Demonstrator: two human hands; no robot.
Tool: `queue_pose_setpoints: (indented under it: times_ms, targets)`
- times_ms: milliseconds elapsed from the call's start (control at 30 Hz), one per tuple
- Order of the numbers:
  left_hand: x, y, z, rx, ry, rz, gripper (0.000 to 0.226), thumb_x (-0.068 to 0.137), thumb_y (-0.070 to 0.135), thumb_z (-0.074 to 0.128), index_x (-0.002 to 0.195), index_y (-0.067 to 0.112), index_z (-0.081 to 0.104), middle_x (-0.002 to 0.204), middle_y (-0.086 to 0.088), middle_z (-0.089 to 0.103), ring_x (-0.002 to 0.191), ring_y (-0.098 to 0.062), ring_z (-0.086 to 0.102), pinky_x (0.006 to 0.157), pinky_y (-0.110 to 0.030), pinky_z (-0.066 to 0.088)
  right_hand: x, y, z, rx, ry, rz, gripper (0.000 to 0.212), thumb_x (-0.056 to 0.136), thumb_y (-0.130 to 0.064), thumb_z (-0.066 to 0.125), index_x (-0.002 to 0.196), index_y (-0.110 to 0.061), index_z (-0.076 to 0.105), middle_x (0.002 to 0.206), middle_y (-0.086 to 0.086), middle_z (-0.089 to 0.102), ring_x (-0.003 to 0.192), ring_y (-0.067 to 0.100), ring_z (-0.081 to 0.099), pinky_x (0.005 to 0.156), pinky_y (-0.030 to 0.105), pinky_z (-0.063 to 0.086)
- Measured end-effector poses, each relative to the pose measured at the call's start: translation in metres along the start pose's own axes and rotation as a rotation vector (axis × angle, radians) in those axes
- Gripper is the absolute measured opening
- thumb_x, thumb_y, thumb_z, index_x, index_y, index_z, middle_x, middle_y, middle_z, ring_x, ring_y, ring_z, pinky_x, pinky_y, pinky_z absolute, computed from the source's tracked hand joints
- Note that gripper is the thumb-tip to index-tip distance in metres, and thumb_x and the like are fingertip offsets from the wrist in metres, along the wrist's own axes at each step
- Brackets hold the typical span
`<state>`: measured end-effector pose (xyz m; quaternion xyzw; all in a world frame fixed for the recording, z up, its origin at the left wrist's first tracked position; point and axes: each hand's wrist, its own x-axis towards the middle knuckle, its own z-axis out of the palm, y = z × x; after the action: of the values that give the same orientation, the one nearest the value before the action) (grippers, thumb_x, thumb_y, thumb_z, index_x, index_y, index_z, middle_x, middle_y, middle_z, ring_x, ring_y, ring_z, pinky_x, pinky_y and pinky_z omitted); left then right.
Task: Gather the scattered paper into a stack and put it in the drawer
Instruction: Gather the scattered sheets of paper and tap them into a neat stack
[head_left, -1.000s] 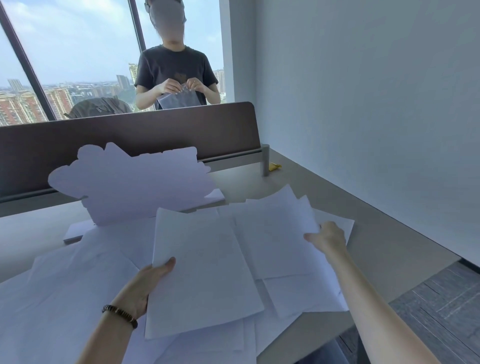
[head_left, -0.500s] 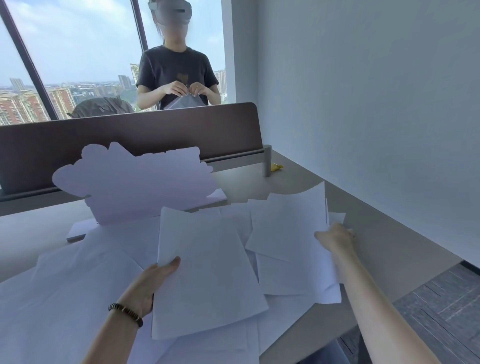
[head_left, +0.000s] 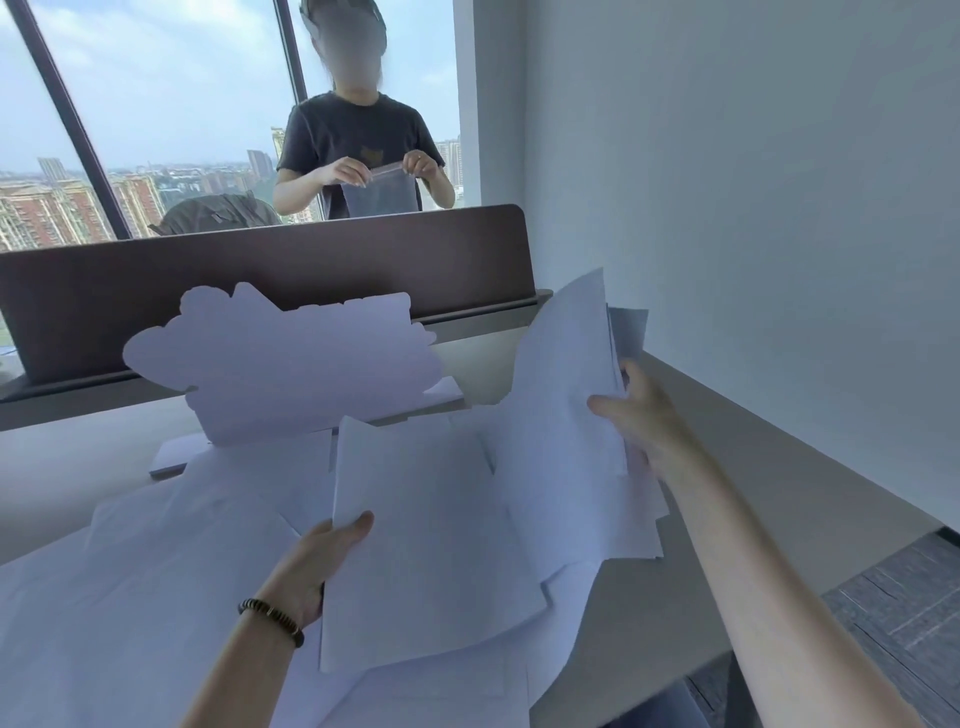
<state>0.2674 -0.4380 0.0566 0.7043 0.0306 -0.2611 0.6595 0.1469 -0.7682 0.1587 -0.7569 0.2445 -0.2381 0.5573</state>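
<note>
1. Left hand: a sheet is gripped at its left edge, thumb on top, remaining fingers hidden underneath. A dark beaded bracelet is worn on that wrist.
2. Right hand: a bundle of sheets is clamped at its right edge, thumb laid across the front, other fingers behind. The bundle is tilted up off the desk, far corner raised toward the wall.
3. Loose paper is spread over the near and left part of the desk, overlapping, with some hanging past the front edge. The gripped sheet lies on top of this layer; its lower edge is curled.
4. No drawer is shown in the head view.
5. A white cut-out board is stood upright on a flat white base behind the paper, just in front of the dark divider panel.
6. Behind the divider, a person in a dark T-shirt is seen holding a clear plastic bag with both hands, with a window behind.
</note>
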Motion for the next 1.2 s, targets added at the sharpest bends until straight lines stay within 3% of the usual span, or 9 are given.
queue_pose_setpoints:
  times_ms: [167,367,500,633,767,900,1000,1100,1200]
  targets:
    - [-0.005,0.003,0.001,0.001,-0.016,0.001,0.03,0.095,0.023,0.065,0.114,-0.001,0.067,0.097,-0.02,0.077,0.092,-0.039,0.072,0.086,-0.052,0.057,-0.011,-0.051,-0.004,0.335,-0.108,-0.097,0.074,0.081,-0.007,0.074,0.145,-0.026,0.04,0.132,0.002,0.063,0.106,0.024,0.07,0.089,0.042,0.058]
    - [-0.002,-0.001,-0.01,-0.004,-0.031,0.008,0.088,0.059,0.067,0.082,0.125,0.012,0.065,0.121,-0.013,0.07,0.116,-0.037,0.063,0.102,-0.054,0.048,-0.016,-0.061,0.005,0.501,-0.289,-0.027,0.033,0.091,-0.002,0.061,0.123,-0.008,0.064,0.11,0.012,0.076,0.083,0.024,0.076,0.066,0.033,0.061]
    - [-0.021,0.011,0.0,-0.041,-0.035,0.052,0.04,0.097,0.05,0.053,0.113,0.016,0.064,0.105,-0.004,0.07,0.094,-0.022,0.067,0.075,-0.037,0.058,-0.009,-0.017,0.028,0.348,-0.288,0.154,0.027,0.087,0.003,0.066,0.114,0.0,0.068,0.096,0.015,0.078,0.072,0.025,0.077,0.058,0.033,0.06]
    - [-0.021,0.013,0.0,-0.07,-0.105,0.092,0.075,0.088,0.071,0.043,0.149,0.028,0.039,0.155,0.005,0.039,0.142,-0.02,0.039,0.111,-0.037,0.034,-0.014,0.034,0.061,0.174,-0.29,0.265,0.035,0.078,0.006,0.076,0.113,0.002,0.07,0.095,0.016,0.077,0.069,0.027,0.074,0.061,0.032,0.06]
    - [-0.017,0.012,-0.001,-0.017,-0.125,0.089,0.094,0.078,0.075,0.055,0.152,0.022,0.036,0.16,0.004,0.03,0.151,-0.02,0.022,0.124,-0.042,0.016,-0.017,0.064,0.084,0.103,-0.319,0.328,0.038,0.075,0.01,0.078,0.112,0.001,0.07,0.091,0.014,0.077,0.074,0.027,0.074,0.072,0.04,0.062]
    - [-0.012,0.005,-0.004,-0.061,-0.108,0.065,0.073,0.068,0.046,0.085,0.125,0.005,0.064,0.12,-0.009,0.072,0.113,-0.029,0.067,0.105,-0.046,0.048,-0.018,0.068,0.098,0.083,-0.349,0.328,0.045,0.073,0.019,0.067,0.111,-0.005,0.068,0.101,0.017,0.075,0.09,0.034,0.073,0.083,0.046,0.059]
    - [-0.009,0.003,0.0,-0.034,-0.138,0.048,0.055,0.076,0.03,0.083,0.121,0.002,0.067,0.11,-0.014,0.076,0.102,-0.033,0.073,0.093,-0.046,0.057,-0.018,0.069,0.111,0.071,-0.27,0.297,0.041,0.073,0.017,0.056,0.106,-0.005,0.069,0.092,0.018,0.072,0.081,0.03,0.069,0.076,0.04,0.057]
    - [-0.011,0.003,0.004,0.005,-0.144,0.076,0.035,0.088,0.012,0.072,0.121,0.0,0.067,0.106,-0.015,0.077,0.095,-0.03,0.075,0.074,-0.037,0.062,-0.02,0.074,0.122,0.066,-0.185,0.307,0.022,0.077,-0.004,0.063,0.096,-0.005,0.073,0.082,0.012,0.074,0.074,0.029,0.071,0.07,0.038,0.057]
    - [-0.017,0.009,0.007,-0.016,-0.143,0.125,0.028,0.09,0.007,0.069,0.118,0.002,0.067,0.104,-0.014,0.077,0.094,-0.032,0.075,0.078,-0.044,0.061,-0.021,0.076,0.127,-0.068,-0.128,0.255,0.037,0.078,-0.039,0.066,0.108,-0.017,0.069,0.103,0.006,0.072,0.098,0.028,0.069,0.085,0.039,0.056]
